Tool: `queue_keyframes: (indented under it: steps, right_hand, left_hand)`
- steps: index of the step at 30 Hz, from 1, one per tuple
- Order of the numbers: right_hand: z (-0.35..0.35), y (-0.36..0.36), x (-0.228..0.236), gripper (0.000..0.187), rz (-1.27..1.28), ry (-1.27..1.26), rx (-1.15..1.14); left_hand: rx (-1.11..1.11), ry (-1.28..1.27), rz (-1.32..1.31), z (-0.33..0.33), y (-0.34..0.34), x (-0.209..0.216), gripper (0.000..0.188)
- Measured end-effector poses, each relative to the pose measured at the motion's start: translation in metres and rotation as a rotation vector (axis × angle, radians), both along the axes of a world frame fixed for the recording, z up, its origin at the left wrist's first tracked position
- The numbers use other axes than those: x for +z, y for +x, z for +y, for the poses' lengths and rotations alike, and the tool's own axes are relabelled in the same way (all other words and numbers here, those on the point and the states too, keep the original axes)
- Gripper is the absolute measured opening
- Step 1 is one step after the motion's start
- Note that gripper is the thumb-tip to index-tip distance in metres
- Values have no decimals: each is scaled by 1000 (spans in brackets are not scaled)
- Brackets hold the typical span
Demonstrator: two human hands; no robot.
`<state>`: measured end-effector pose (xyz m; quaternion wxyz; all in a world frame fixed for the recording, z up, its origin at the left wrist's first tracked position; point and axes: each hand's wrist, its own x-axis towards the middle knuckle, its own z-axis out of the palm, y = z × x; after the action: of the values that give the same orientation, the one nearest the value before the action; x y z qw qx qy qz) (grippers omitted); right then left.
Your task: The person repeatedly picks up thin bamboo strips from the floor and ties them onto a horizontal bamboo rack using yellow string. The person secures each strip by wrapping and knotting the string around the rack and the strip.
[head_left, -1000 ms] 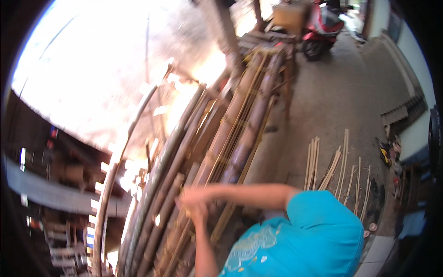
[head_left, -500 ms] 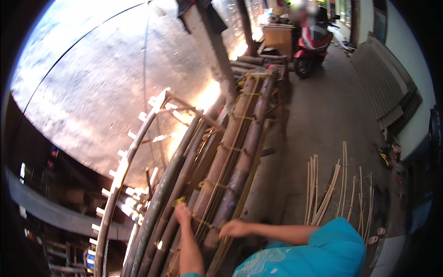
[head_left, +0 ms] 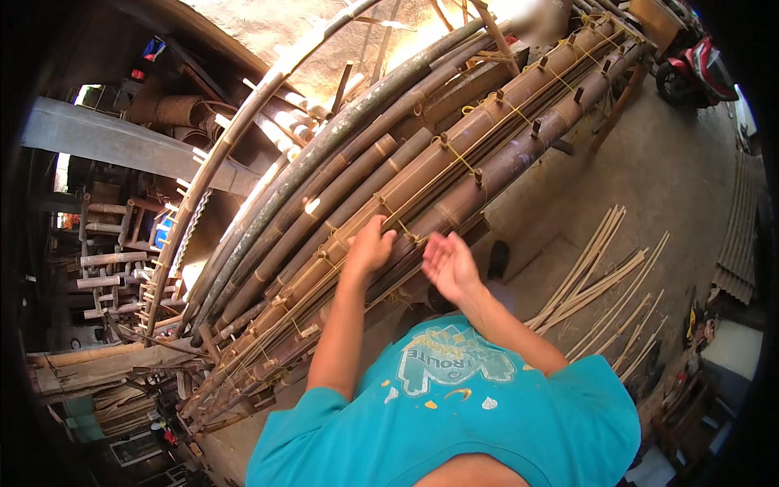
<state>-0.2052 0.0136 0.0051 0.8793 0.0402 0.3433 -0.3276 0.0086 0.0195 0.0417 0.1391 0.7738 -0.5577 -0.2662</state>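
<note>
Bamboo poles (head_left: 471,119) slant from lower left to upper right above a concrete floor (head_left: 673,174), with a red scooter (head_left: 704,71) at upper right, pale sticks (head_left: 596,286) at right, and, mid-frame, the right hand (head_left: 454,268), fingers apart, and left hand (head_left: 371,247), fingers curled, hold unclear, near yellow cord (head_left: 460,157).

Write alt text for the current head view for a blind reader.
A person's left hand and open right hand are at bamboo poles laced with yellow cord. Pale strips lie on the floor at right; a red scooter stands upper right.
</note>
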Motion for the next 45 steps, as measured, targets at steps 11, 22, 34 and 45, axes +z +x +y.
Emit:
queue_keyframes:
  steps: [11, 22, 34, 45]
  right_hand:
    - [-25, 110, 155, 28, -146, -1124, 653]
    - [-28, 93, 82, 32, 155, -1234, -42]
    - [-112, 71, 117, 49, 162, -1392, 915]
    - [-18, 20, -1, 42, 707, -2135, 695]
  left_hand:
    - [124, -349, -130, -14, -18, -24, 22]
    - [189, -429, -81, -7, -2, -69, 22]
    - [96, -223, -104, -9, -10, -20, 24]
    - [358, -452, 341, -116, 23, 39, 30]
